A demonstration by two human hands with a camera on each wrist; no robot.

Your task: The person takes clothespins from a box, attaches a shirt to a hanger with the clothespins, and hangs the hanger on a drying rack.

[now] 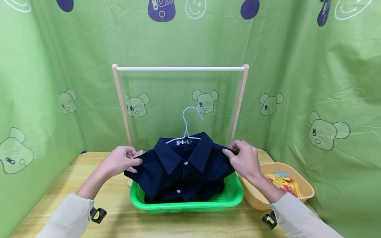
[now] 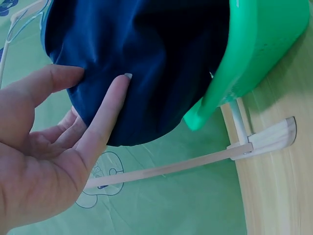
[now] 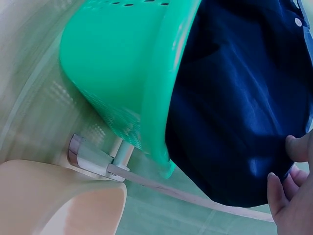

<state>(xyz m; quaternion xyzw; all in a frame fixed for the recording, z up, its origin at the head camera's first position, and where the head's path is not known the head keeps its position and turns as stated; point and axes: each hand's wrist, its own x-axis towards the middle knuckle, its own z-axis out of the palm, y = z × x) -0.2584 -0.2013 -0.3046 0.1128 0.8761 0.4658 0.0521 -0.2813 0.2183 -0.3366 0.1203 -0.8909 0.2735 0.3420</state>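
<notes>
A dark navy shirt (image 1: 184, 172) with a collar and white buttons hangs partly inside a green plastic basket (image 1: 184, 207). The light blue wire hanger (image 1: 186, 127) sits in its neck, hook upward, with the hanger's arms running under the collar. At the shirt's left shoulder area in the head view, my left hand (image 1: 120, 161) pinches the cloth between thumb and fingers. My right hand (image 1: 245, 158) pinches the opposite shoulder. Both wrist views show the fabric spread from the fingers down toward the basket; the lower shirt is bunched inside it.
Behind the basket stands a wooden rack with a white rail (image 1: 181, 69). To the right, an orange-tan bin (image 1: 256, 198) holds several coloured clothespins (image 1: 284, 183). Everything stands on a wood-grain table (image 1: 119, 218), with green curtains (image 1: 327, 82) around it.
</notes>
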